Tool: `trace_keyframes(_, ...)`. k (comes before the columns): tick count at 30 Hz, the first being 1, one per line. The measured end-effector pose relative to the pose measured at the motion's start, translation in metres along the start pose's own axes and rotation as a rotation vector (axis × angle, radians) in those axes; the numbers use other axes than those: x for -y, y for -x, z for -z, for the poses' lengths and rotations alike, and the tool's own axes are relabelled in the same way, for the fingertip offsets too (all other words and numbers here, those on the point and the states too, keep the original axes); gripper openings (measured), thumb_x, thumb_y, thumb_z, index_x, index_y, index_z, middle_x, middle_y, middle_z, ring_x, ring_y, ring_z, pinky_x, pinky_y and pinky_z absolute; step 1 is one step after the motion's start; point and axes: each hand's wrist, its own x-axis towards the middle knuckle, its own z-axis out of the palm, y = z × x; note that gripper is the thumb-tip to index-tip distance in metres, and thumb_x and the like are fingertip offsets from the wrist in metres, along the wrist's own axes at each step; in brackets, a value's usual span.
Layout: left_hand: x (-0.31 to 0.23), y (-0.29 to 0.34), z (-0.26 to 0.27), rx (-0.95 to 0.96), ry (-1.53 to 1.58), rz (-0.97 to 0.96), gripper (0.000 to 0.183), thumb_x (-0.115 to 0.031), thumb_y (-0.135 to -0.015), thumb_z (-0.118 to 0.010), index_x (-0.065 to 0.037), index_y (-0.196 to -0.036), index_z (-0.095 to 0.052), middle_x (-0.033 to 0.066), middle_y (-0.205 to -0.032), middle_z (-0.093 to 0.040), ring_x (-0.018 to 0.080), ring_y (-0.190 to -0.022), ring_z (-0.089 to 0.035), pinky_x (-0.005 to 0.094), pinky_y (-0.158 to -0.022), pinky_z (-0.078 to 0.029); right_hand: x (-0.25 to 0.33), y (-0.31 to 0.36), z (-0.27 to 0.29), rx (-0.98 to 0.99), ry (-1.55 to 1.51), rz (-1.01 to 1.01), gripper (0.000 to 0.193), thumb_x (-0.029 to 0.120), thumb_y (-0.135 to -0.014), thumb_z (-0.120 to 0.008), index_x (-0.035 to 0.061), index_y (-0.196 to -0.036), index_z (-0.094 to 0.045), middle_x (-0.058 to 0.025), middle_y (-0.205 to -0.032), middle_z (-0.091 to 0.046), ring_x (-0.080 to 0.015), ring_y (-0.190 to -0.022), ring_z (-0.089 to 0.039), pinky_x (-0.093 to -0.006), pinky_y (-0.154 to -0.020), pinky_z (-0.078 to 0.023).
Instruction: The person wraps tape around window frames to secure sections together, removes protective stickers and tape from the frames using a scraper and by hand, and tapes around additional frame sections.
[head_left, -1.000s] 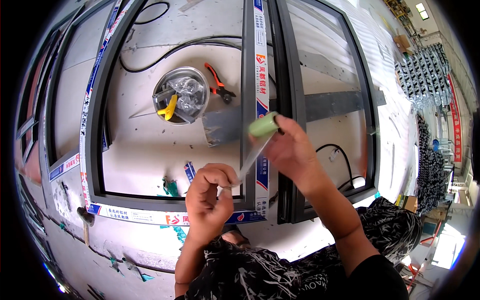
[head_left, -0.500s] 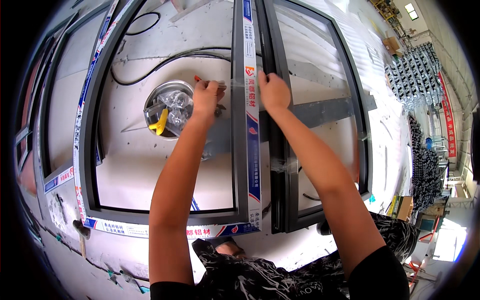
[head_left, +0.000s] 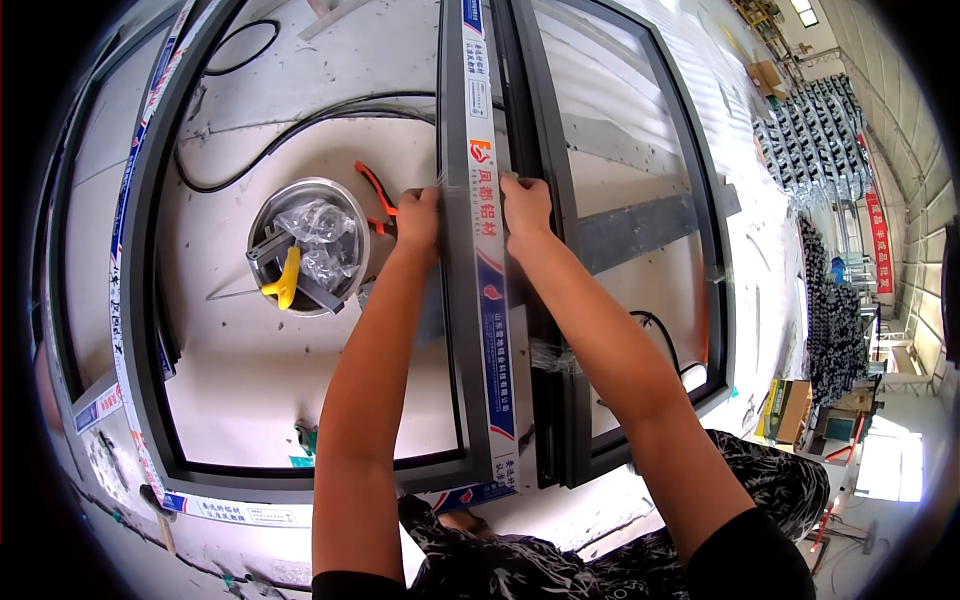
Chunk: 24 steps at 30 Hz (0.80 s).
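A dark grey aluminium window frame (head_left: 150, 330) lies flat on a pale work surface. Its centre bar (head_left: 462, 330) carries a strip of white, blue and red protective film (head_left: 490, 300). Both my arms reach forward along this bar. My left hand (head_left: 418, 215) grips the bar's left edge. My right hand (head_left: 524, 205) grips its right edge, level with the left. A thin clear film shows at the fingertips of both hands. Whether the fingers pinch that film or only the bar, I cannot tell.
A round metal bowl (head_left: 268, 208) holds clear plastic bags and a yellow-handled tool (head_left: 285, 280). Red-handled pliers (head_left: 376, 190) lie beside it. A black cable (head_left: 290, 125) loops across the surface. A second frame section (head_left: 640, 220) lies to the right. Stacked metal profiles (head_left: 815, 150) stand far right.
A second ago my right hand held a green object near the bar and my left was close to my body. Both hands then reached out and now clasp the centre bar.
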Motion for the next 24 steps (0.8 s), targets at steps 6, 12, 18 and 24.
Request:
trace_keyframes(6,-0.003,0.002,0.002,-0.058,-0.177,-0.080,0.038,-0.026,-0.085,-0.058,0.005,-0.107,-0.062,0.0199,-0.101,-0.065,0.0292,-0.092,-0.062,0.0389,-0.080,-0.050,0.000,-0.006,-0.013,0.051,-0.103,-0.020,0.031,0.014,-0.097,-0.049,0.0000,-0.124,-0.052,-0.0127,-0.100,-0.064,-0.0207,-0.082,-0.065,-0.0383,-0.065,-0.054)
trace_keyframes(12,-0.019,0.006,0.023,-0.206,-0.544,-0.389,0.033,-0.022,-0.080,-0.061,0.005,-0.098,-0.063,0.0204,-0.095,-0.067,0.0341,-0.088,-0.064,0.0398,-0.082,-0.049,0.007,-0.002,-0.002,0.182,-0.191,-0.313,0.027,0.018,-0.099,-0.042,-0.0003,-0.097,-0.062,-0.0127,-0.090,-0.065,-0.0236,-0.075,-0.063,-0.0417,-0.069,-0.054)
trace_keyframes(18,-0.022,0.011,0.015,-0.013,-0.219,-0.070,0.030,-0.021,-0.087,-0.059,0.001,-0.108,-0.057,0.0075,-0.089,-0.064,0.0166,-0.077,-0.059,0.0316,-0.064,-0.049,0.009,-0.003,0.013,0.332,-0.197,-0.421,0.019,0.007,-0.094,-0.049,-0.0010,-0.105,-0.061,-0.0129,-0.096,-0.065,-0.0231,-0.085,-0.064,-0.0426,-0.075,-0.054)
trace_keyframes(24,-0.017,0.023,0.005,0.090,0.018,0.064,0.032,-0.019,-0.089,-0.056,0.000,-0.114,-0.053,0.0114,-0.094,-0.061,0.0206,-0.077,-0.060,0.0333,-0.063,-0.050,-0.005,-0.005,0.021,0.204,0.346,0.246,0.036,0.007,-0.084,-0.064,-0.0011,-0.117,-0.055,-0.0174,-0.100,-0.066,-0.0293,-0.087,-0.065,-0.0408,-0.076,-0.053)
